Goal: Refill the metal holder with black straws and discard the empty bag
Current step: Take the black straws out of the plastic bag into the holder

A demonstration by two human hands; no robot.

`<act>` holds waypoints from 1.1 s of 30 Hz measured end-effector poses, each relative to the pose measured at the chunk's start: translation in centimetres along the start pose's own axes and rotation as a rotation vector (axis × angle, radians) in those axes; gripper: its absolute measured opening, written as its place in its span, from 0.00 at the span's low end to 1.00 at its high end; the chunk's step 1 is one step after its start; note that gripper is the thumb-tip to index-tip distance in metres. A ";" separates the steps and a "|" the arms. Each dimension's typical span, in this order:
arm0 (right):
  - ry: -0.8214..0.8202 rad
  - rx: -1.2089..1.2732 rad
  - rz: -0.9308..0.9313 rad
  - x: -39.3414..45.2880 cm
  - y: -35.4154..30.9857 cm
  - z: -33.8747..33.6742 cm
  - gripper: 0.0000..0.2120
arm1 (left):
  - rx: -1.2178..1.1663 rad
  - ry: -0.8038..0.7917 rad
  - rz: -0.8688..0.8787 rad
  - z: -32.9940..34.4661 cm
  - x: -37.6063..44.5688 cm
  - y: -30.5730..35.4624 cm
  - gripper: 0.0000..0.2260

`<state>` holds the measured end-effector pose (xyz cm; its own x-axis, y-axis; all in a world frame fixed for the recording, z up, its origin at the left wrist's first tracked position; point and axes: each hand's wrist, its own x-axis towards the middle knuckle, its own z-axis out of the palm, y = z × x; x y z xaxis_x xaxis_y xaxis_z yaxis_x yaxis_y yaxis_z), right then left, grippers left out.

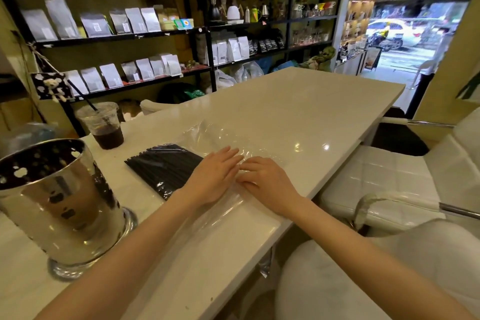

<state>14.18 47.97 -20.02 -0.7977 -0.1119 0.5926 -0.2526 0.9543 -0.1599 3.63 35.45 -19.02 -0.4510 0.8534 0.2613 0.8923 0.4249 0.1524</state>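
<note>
Shiny metal holder (59, 197), glossy plastic bag (226, 135).

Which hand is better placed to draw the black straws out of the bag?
Left, probably. The left hand lies beside the black straws in the clear bag; the right hand rests farther away.

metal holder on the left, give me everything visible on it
The metal holder is a tall, shiny, mirror-like cup with a flared open rim and a round foot, standing upright on the white counter at its near-left end. Its polished wall reflects the room in dark and light patches. No straws show inside it. Neither hand touches it; the black straws lie apart to its right, and a plastic cup stands behind it.
</note>
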 end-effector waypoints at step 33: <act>0.120 -0.371 -0.185 -6.5 1.2 -4.4 0.06 | 0.256 -0.092 0.033 2.8 0.3 -1.3 0.20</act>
<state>21.47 51.07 -20.65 -0.6828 -0.2784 0.6754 -0.1541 0.9586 0.2394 2.35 35.96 -21.83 -0.4283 0.8871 0.1721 0.8876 0.4487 -0.1039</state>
